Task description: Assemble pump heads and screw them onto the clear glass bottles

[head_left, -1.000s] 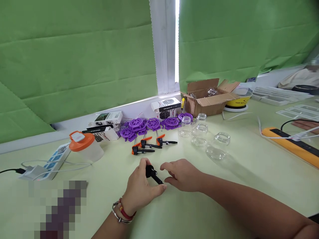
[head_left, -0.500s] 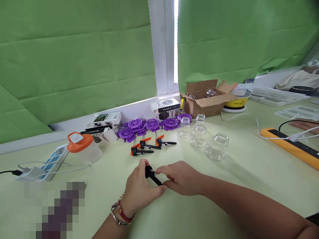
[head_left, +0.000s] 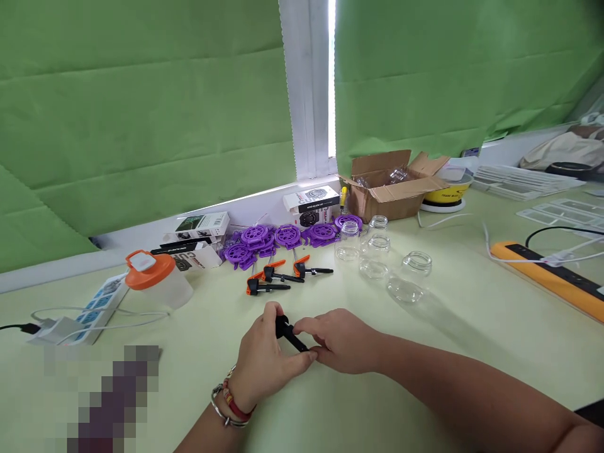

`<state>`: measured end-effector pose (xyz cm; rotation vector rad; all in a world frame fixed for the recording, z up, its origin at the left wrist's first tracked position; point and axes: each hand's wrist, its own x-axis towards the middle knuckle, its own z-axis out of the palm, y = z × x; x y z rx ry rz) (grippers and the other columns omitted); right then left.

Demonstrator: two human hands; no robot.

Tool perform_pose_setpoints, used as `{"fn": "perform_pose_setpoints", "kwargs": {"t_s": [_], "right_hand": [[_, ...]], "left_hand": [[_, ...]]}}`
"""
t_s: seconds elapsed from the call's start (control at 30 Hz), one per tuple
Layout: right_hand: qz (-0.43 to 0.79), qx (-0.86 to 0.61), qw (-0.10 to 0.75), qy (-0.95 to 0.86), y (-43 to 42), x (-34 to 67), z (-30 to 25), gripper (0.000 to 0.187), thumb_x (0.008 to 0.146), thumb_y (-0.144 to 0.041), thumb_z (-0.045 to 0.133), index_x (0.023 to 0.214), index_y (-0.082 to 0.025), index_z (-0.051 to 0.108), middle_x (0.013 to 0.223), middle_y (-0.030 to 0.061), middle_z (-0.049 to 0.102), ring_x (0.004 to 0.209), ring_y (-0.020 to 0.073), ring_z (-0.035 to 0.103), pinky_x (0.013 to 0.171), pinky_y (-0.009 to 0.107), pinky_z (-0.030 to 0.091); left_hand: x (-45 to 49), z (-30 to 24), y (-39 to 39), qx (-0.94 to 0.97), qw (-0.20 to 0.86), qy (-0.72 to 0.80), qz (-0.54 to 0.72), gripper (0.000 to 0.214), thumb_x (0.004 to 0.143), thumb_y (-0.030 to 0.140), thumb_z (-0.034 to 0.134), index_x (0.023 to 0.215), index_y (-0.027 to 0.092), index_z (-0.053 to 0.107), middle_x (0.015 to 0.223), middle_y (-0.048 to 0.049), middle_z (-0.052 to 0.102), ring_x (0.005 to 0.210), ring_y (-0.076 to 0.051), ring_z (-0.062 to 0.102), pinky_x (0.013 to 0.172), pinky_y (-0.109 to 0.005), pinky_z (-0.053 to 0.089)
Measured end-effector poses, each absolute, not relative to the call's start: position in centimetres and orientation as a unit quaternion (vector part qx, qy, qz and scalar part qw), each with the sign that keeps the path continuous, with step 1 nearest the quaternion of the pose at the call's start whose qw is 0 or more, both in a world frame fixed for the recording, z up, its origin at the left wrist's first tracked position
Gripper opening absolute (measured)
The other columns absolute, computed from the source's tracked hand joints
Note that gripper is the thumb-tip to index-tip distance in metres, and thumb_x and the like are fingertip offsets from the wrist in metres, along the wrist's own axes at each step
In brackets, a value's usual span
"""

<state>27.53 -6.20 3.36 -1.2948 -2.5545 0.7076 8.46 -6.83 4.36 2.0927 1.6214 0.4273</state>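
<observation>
A small black piece with a round end and a straight stem (head_left: 295, 338) is tilted between my two hands above the table. My left hand (head_left: 264, 355) pinches it, fingers at the round end and thumb along the lower end of the stem. From the right, the index finger of my right hand (head_left: 349, 340) presses against its side, with the thumb near the stem's lower end. Just beyond lie three black pieces with orange levers and thin metal rods (head_left: 283, 277). My fingers partly cover the held piece, so its exact kind is unclear.
Clear glass jars (head_left: 409, 277) stand to the right, purple round plastic parts (head_left: 287, 236) behind. Along the window are printed boxes (head_left: 311, 204) and an open carton (head_left: 391, 198). An orange-lidded container (head_left: 160, 277) and a power strip (head_left: 101, 308) are left; an orange-black strip (head_left: 552, 277) lies right.
My right hand has shifted very slightly, its index finger lying closer along the black piece. My left hand keeps the same hold.
</observation>
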Motion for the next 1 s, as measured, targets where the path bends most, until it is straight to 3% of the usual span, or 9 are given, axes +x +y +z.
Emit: {"fn": "perform_pose_setpoints", "kwargs": {"t_s": [0.2,0.3,0.4,0.5,0.57,0.7,1.0], "right_hand": [[0.252,-0.437,0.114,-0.856,-6.1,27.6,3.2,0.033,0.083,-0.025,0.052,0.116,-0.024,0.059,0.083,0.0032,0.067,0.073,0.0178,0.059,0.063,0.026,0.036],[0.269,-0.459,0.099,-0.841,-5.9,27.7,2.7,0.02,0.084,-0.022,0.049,0.095,-0.018,0.065,0.077,0.0047,0.065,0.07,0.0173,0.057,0.06,0.026,0.035],[0.433,-0.442,0.144,-0.773,-6.0,27.3,2.1,0.031,0.091,-0.034,0.041,0.074,-0.016,0.06,0.065,0.0018,0.058,0.058,0.0124,0.051,0.055,0.024,0.035],[0.655,-0.4,0.19,-0.612,-6.3,26.3,1.5,0.044,0.09,-0.052,0.039,0.073,-0.016,0.056,0.057,-0.0005,0.054,0.05,0.0098,0.049,0.049,0.022,0.037],[0.727,-0.382,0.21,-0.531,-6.6,25.6,1.0,0.045,0.084,-0.058,0.046,0.076,-0.015,0.058,0.054,-0.0015,0.053,0.048,0.0099,0.05,0.046,0.022,0.038],[0.758,-0.375,0.23,-0.482,-6.6,25.0,0.3,0.038,0.079,-0.051,0.056,0.073,-0.013,0.06,0.05,-0.0026,0.052,0.046,0.0098,0.052,0.043,0.021,0.037],[0.758,-0.392,0.227,-0.469,-6.4,25.1,0.2,0.032,0.078,-0.044,0.056,0.071,-0.014,0.061,0.045,-0.0038,0.052,0.041,0.0094,0.05,0.042,0.022,0.036]], "left_hand": [[8.2,4.3,-6.8,0.759,0.218,0.591,0.163,0.058,0.061,0.052,0.067,0.099,0.024,0.033,0.086,-0.0013,0.057,0.076,-0.022,0.057,0.063,-0.032,0.042],[8.2,4.0,-6.8,0.761,0.211,0.59,0.165,0.059,0.059,0.052,0.067,0.099,0.023,0.035,0.086,-0.0015,0.058,0.076,-0.022,0.057,0.063,-0.032,0.042],[8.3,3.7,-6.9,0.766,0.184,0.59,0.176,0.06,0.057,0.054,0.067,0.1,0.023,0.036,0.087,-0.0023,0.058,0.078,-0.023,0.058,0.064,-0.033,0.043],[8.5,3.5,-7.1,0.773,0.157,0.587,0.185,0.058,0.057,0.053,0.066,0.098,0.023,0.038,0.088,-0.003,0.058,0.08,-0.024,0.059,0.066,-0.034,0.043],[8.7,3.5,-7.2,0.777,0.147,0.582,0.188,0.055,0.058,0.051,0.065,0.097,0.023,0.039,0.089,-0.0037,0.058,0.082,-0.025,0.058,0.067,-0.035,0.044],[8.8,3.4,-7.3,0.776,0.139,0.583,0.198,0.055,0.057,0.047,0.066,0.099,0.022,0.04,0.093,-0.0053,0.057,0.087,-0.026,0.057,0.072,-0.038,0.045],[9.1,3.2,-7.3,0.791,0.102,0.566,0.208,0.058,0.053,0.045,0.069,0.098,0.021,0.042,0.095,-0.0068,0.055,0.089,-0.027,0.055,0.074,-0.039,0.046]]}}
